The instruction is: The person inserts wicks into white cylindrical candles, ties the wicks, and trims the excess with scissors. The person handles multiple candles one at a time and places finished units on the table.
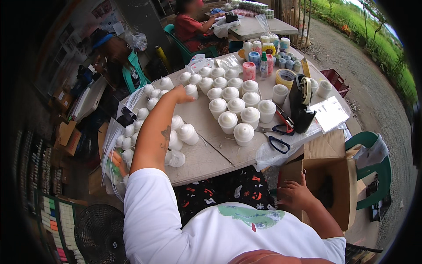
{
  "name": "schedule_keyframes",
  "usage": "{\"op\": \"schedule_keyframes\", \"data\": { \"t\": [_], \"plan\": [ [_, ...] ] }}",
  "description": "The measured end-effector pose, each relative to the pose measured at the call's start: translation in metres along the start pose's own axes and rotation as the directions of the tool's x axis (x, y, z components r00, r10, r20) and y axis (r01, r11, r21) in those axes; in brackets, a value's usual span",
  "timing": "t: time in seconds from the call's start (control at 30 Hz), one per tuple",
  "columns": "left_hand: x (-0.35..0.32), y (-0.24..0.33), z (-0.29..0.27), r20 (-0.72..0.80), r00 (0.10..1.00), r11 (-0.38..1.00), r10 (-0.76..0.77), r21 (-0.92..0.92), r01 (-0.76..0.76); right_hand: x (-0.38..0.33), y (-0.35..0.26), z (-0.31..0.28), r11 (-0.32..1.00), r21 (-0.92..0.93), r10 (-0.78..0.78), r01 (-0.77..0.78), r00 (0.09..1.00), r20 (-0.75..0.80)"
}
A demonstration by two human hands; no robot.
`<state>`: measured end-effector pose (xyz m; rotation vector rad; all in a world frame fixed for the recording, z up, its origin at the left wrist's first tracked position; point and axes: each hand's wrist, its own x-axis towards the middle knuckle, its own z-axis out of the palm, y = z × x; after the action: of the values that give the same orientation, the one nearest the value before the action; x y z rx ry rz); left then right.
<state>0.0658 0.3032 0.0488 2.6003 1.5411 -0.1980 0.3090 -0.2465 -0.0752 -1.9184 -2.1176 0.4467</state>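
Observation:
My left arm stretches across the table [206,160], and my left hand [179,94] is closed round a white candle [191,90] with a domed top. Its fingers are partly hidden behind the hand. Rows of similar white candles [230,93] stand upright to the right of that hand. More white candles [188,133] lie or stand near my left forearm, some of them hidden by it. At the lower right my right hand [298,192] is open with fingers apart, beside an open cardboard box [325,152], and nothing shows in it.
Scissors [279,144], a black tape dispenser [301,103] and a spray bottle [263,66] stand or lie on the table's right. Coloured candles [249,70] are at the back. A thin rod [215,149] lies near the front edge. A fan [101,233] stands lower left; a person [193,28] sits beyond.

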Motion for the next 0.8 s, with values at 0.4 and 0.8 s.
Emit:
{"op": "schedule_keyframes", "data": {
  "t": [0.4, 0.8],
  "plan": [
    [-0.042, 0.017, -0.019, -0.379, 0.890, 0.947, 0.252, -0.090, -0.307, 0.002, 0.020, 0.017, 0.999, 0.050, 0.033, -0.021, 0.971, -0.235],
    [-0.233, 0.081, -0.047, -0.690, 0.584, 0.713, 0.428, -0.140, -0.687, -0.011, 0.056, 0.018, 0.985, 0.145, -0.060, 0.095, 0.972, -0.228]
  ]
}}
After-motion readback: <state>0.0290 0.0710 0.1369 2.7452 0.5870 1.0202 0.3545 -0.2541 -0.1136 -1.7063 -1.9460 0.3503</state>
